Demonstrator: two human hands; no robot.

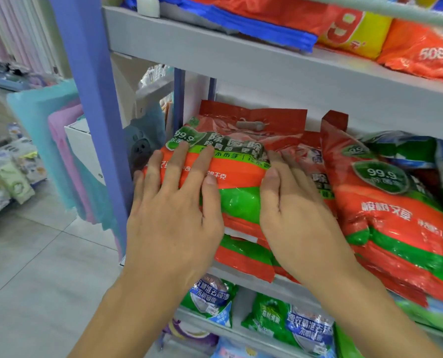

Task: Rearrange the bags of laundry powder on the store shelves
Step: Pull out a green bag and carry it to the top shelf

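Note:
A stack of red and green laundry powder bags (238, 202) lies on the middle shelf (243, 273) at its left end. My left hand (174, 205) presses flat on the top bag's left part, fingers straight and spread. On the bag's right side rests my right hand (290, 205), fingers straight, their tips partly hidden between this stack and the one beside it. A second stack of the same red and green bags (385, 202) leans to the right, with a green and blue bag (406, 151) behind it.
The shelf above (241, 55) carries red, blue and yellow bags (349, 29). Green and blue bags (287, 319) fill the lower shelf. A purple upright post (91, 99) borders the shelves on the left. Beyond it are tiled floor (34, 267), pastel plastic items and packs.

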